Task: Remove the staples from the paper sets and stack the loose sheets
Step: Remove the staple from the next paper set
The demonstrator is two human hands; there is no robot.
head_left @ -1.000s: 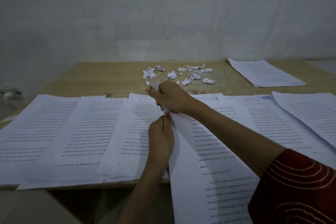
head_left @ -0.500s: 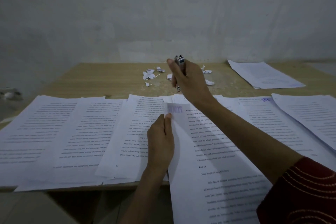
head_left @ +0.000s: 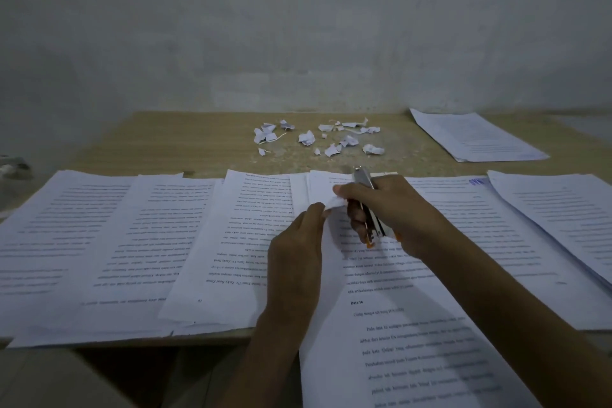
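Paper set [head_left: 397, 325] in the middle of the row is laid lengthwise on the tabletop [head_left: 165, 142], with its near end hanging past the front edge. Its far left corner is pinched between the thumb and fingers of the left hand [head_left: 294, 252], which has been kept at that spot since the earlier frames. A metal tool [head_left: 362, 180] with an orange end is gripped in the curled fingers of the right hand [head_left: 390, 209]. Half a second ago this hand was held raised over the torn scraps [head_left: 308, 137]; it has now been brought back down to the same corner, where a crumpled bit of the paper is nipped between its thumb and forefinger, just beside the left fingertips. The scraps are scattered further back, now fully uncovered. A stack of loose sheets [head_left: 477, 139] is set at the far right, well apart from the hands. More printed sheets [head_left: 82, 242] are spread along the front to either side.
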